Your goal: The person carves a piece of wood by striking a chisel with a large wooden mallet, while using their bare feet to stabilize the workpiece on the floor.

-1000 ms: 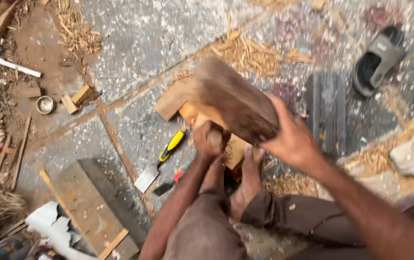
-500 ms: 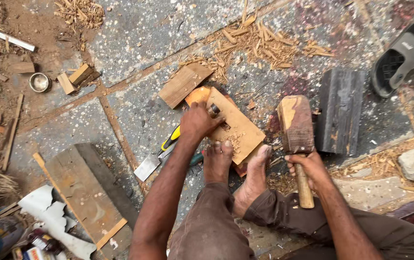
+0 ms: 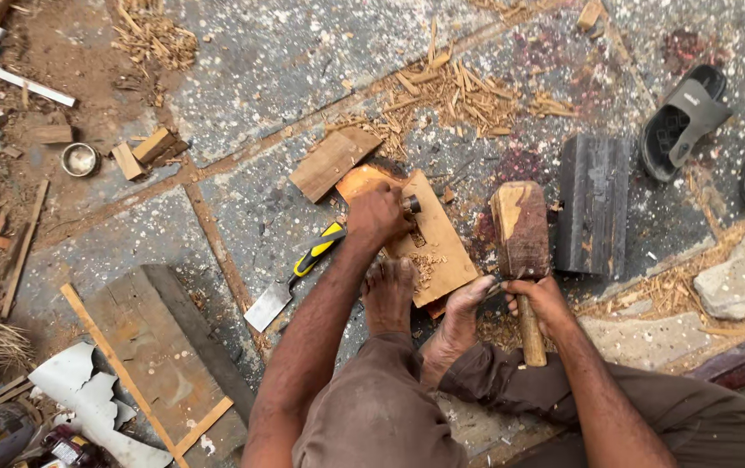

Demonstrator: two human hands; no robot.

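1. The left hand (image 3: 378,217) was closed round a short dark-handled chisel (image 3: 411,205), pressing it onto the flat pale wooden workpiece board (image 3: 431,243); the blade tip was hidden under the fist, so the exact contact pt couldn't be told.
2. The right hand (image 3: 539,299) was wrapped tight on the handle of the heavy brown wooden mallet (image 3: 521,230), whose head rested on the stone floor (image 3: 303,61) just right of the board.
3. What changed: a sec earlier the mallet was up high & blurred over the board; half a sec earlier it was coming down to the right; at this moment it lay grounded. So the striking had paused (judging by the grip, not let go), and the chisel hand had settled lower on the board.
4. Both bare feet (image 3: 390,295) pinned the board's near edge; fresh shavings lay on it by the toes.
5. Edges & room: a smaller brown wooden offcut (image 3: 333,163) touched the board's far-left corner; a yellow-and-black-handled flat chisel (image 3: 290,277) lay near on the left, apart from the board. A dark grey ribbed wood block (image 3: 595,204) stood just beside the mallet head, so the right side was tight. Open floor lay beyond the board, past scattered wood chips (image 3: 459,91).
6. A pair of grey sandals (image 3: 719,130) sat well apart, far right.
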